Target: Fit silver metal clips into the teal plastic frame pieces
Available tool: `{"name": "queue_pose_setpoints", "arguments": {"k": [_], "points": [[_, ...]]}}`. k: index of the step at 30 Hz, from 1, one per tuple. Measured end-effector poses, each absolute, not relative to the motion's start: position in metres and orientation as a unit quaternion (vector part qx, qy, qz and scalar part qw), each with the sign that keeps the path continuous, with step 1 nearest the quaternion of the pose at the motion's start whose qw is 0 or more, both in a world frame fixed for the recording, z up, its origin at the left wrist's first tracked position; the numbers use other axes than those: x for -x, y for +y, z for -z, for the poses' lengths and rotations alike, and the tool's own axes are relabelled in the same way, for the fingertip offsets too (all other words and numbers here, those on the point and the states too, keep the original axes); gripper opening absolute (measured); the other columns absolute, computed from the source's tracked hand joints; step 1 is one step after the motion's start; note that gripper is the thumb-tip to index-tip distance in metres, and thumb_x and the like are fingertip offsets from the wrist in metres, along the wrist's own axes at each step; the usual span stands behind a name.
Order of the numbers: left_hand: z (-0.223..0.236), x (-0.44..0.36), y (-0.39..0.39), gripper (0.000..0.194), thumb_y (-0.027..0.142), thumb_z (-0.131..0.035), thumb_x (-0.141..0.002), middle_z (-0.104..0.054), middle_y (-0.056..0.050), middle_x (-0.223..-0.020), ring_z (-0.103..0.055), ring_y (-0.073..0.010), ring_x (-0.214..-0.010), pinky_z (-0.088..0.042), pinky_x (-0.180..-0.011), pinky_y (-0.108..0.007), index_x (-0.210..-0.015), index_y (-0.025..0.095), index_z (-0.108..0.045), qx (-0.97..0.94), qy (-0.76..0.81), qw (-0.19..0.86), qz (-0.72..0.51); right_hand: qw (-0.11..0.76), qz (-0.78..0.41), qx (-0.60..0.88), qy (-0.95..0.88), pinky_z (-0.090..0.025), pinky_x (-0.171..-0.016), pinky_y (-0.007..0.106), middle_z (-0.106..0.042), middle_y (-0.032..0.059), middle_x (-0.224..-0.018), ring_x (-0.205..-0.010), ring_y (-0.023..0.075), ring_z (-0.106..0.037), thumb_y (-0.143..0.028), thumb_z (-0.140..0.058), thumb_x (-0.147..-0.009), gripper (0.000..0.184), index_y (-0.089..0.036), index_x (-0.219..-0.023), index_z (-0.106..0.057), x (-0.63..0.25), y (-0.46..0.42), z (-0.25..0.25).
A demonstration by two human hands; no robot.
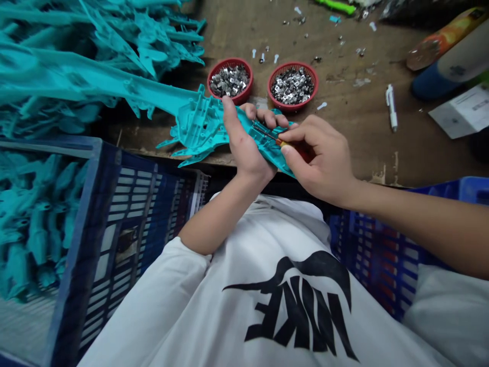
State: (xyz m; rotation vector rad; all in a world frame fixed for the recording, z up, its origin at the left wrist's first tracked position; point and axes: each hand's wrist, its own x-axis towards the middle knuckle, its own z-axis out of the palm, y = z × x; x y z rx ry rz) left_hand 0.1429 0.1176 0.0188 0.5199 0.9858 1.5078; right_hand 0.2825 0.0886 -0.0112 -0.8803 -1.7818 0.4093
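My left hand (248,137) is wrapped round the handle end of a long turquoise plastic shell (200,125), with the thumb raised along its near side. The ribbed inner face of the shell is turned up. In my right hand (321,155) is a screwdriver (280,141) with an orange and yellow handle, pinched between thumb and fingers. Its thin dark shaft points left and lies low over the inside of the shell, close to a small spring-like part. Whether the tip touches anything, I cannot tell. Just beyond my hands stand two red baskets (271,94) of small metal pieces.
Turquoise shells (114,41) are heaped at the back left. A blue crate (95,168) with more turquoise parts stands at the left, another blue crate (359,244) at the right. A white pen (391,108), a white box (464,112) and scattered small pieces lie on the wooden table (355,148).
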Motion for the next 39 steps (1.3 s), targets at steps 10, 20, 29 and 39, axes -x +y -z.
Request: {"name": "queue_pose_setpoints", "arguments": {"k": [10, 20, 29, 39], "points": [[0.003, -0.138, 0.121, 0.079, 0.11, -0.039, -0.11, -0.055, -0.004, -0.079, -0.077, -0.0351, -0.118, -0.067, -0.11, -0.054, -0.09, 0.033, -0.043, -0.195, 0.419, 0.616, -0.638, 0.514, -0.235, 0.407, -0.718, -0.071, -0.106, 0.055, -0.085, 0.0075, -0.11, -0.109, 0.0325, -0.083, -0.046, -0.079, -0.114, 0.017, -0.031, -0.116, -0.088, -0.279, 0.085, 0.034], [-0.003, -0.14, 0.122, 0.075, 0.1, -0.036, -0.117, -0.053, -0.001, -0.075, -0.075, -0.0286, -0.088, -0.073, -0.098, -0.048, -0.087, 0.032, -0.042, -0.16, 0.418, 0.619, -0.645, 0.531, -0.239, 0.392, -0.713, -0.069, -0.107, 0.054, -0.084, 0.0067, -0.107, -0.107, 0.032, -0.083, -0.044, -0.077, -0.117, 0.016, -0.032, -0.117, -0.088, -0.274, 0.084, 0.034], [-0.006, -0.139, 0.118, 0.074, 0.098, -0.036, -0.12, -0.066, -0.003, -0.082, -0.087, -0.0339, -0.122, -0.075, -0.107, -0.05, -0.091, 0.031, -0.044, -0.218, 0.386, 0.607, -0.66, 0.437, -0.169, 0.437, -0.768, -0.071, -0.104, 0.059, -0.083, 0.0108, -0.11, -0.111, 0.0377, -0.079, -0.054, -0.082, -0.11, 0.021, -0.033, -0.109, -0.074, -0.288, 0.105, 0.022], [-0.019, -0.149, 0.108, 0.068, 0.098, -0.041, -0.116, -0.074, -0.007, -0.084, -0.072, -0.0376, -0.159, -0.059, -0.127, -0.057, -0.092, 0.034, -0.047, -0.244, 0.389, 0.591, -0.663, 0.458, -0.193, 0.439, -0.748, -0.071, -0.092, 0.05, -0.076, 0.0059, -0.102, -0.097, 0.0304, -0.075, -0.076, -0.079, -0.115, 0.047, -0.032, -0.107, -0.065, -0.291, 0.116, 0.034]]}}
